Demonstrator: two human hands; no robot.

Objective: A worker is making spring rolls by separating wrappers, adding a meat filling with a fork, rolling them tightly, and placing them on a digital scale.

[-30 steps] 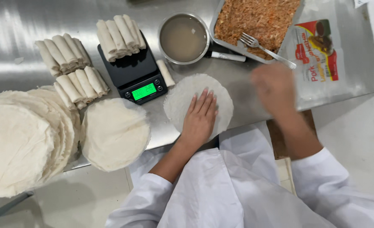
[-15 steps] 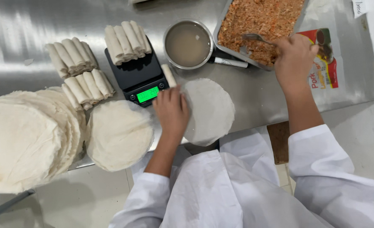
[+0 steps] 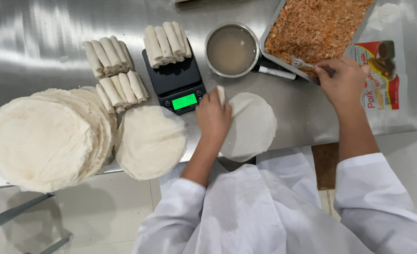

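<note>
White round wrapper (image 3: 253, 124) lies at the counter's (image 3: 39, 42) near edge, the left hand (image 3: 213, 115) having slid off it to pinch a small roll (image 3: 221, 95) beside the scale (image 3: 175, 80). Farther back, the right hand (image 3: 342, 80) has reached the filling tray (image 3: 312, 28), fingers closed around the fork (image 3: 302, 62), so filling seems next.

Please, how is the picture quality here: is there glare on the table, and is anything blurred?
Head view: strong white glare streaks across the steel table at upper left; the wrapper stacks look nearly washed out; the left hand and right hand are sharp, with no motion blur; the scale's green display glows but its digits are too small to tell.
</note>
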